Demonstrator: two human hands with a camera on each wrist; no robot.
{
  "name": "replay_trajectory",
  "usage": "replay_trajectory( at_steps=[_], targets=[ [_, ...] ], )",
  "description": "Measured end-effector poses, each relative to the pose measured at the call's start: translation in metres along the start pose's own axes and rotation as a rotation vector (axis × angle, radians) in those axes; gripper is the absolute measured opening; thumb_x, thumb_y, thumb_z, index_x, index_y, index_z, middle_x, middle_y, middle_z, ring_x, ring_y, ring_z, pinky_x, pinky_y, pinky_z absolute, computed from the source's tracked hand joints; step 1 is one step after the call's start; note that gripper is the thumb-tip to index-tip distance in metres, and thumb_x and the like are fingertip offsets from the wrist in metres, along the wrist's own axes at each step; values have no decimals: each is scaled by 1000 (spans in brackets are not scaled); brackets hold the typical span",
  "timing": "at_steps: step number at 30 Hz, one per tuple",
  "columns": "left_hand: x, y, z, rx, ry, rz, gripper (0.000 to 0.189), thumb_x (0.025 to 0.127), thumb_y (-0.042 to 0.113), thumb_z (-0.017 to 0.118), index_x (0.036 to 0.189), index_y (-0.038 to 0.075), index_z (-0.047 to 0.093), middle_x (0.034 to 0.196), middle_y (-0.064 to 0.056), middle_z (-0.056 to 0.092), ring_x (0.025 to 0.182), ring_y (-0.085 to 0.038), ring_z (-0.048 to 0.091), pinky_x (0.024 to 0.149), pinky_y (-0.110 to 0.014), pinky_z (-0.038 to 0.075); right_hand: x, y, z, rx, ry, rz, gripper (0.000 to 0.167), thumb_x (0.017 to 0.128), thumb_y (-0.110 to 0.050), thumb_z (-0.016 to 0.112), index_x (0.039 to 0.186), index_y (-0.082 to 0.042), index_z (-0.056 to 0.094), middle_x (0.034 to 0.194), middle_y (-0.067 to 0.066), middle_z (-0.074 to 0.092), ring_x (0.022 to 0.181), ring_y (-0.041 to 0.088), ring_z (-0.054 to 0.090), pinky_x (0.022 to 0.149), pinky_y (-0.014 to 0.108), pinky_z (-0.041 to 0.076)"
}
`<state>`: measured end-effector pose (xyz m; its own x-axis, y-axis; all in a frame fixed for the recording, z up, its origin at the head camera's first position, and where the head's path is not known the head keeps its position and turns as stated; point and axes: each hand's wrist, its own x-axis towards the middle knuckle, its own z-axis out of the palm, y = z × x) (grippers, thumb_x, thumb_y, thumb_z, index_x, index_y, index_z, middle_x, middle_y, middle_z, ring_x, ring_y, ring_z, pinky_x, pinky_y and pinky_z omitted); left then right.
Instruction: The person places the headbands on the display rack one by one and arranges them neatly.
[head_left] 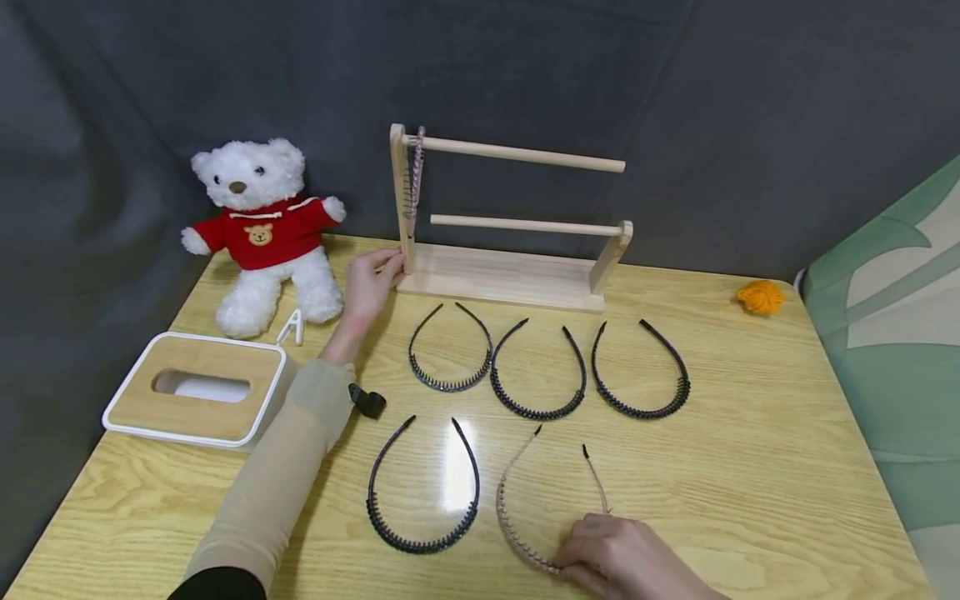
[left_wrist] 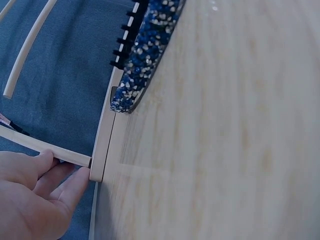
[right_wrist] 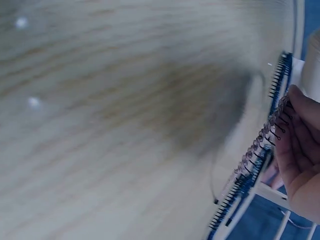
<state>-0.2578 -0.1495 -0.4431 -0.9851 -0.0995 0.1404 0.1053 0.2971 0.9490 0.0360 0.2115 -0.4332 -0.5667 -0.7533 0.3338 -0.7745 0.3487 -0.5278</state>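
My left hand (head_left: 369,283) grips the foot of the left post of a wooden headband rack (head_left: 502,275); in the left wrist view, thumb and fingers pinch that post near the base. A pinkish beaded headband (head_left: 417,183) hangs on the rack's upper rod, close to the left post. At the table's front, my right hand (head_left: 626,557) pinches another pinkish beaded headband (right_wrist: 253,149) by its toothed curve, its tips pointing toward the rack. Left of it lies a dark toothed headband (head_left: 420,546). Behind are more dark ones: left (head_left: 450,386), middle (head_left: 536,414) and right (head_left: 645,412).
A white teddy bear (head_left: 279,233) in a red sweater sits at the back left. In front of it stands a tissue box (head_left: 202,421) with a wooden lid, beside a small white letter A (head_left: 292,327). An orange yarn ball (head_left: 761,297) lies at the back right.
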Motion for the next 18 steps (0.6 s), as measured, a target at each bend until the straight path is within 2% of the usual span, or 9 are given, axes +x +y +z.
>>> replay_trajectory(
  at_steps=[10, 18],
  targets=[
    [-1, 0, -1, -12, 2, -6, 26, 110, 8, 63, 125, -9, 75, 122, -27, 73, 110, -37, 74, 90, -28, 65, 17, -11, -23, 213, 62, 64, 24, 82, 2, 89, 96, -15, 81, 90, -9, 76, 83, -1, 69, 70, 7, 57],
    [-1, 0, 0, -25, 1, -6, 25, 110, 7, 64, 125, -9, 75, 123, -28, 73, 111, -37, 74, 89, -26, 65, 26, -18, -40, 365, 85, 204, 23, 87, 3, 86, 98, -16, 82, 94, -7, 79, 83, 3, 73, 69, 16, 62]
  ],
)
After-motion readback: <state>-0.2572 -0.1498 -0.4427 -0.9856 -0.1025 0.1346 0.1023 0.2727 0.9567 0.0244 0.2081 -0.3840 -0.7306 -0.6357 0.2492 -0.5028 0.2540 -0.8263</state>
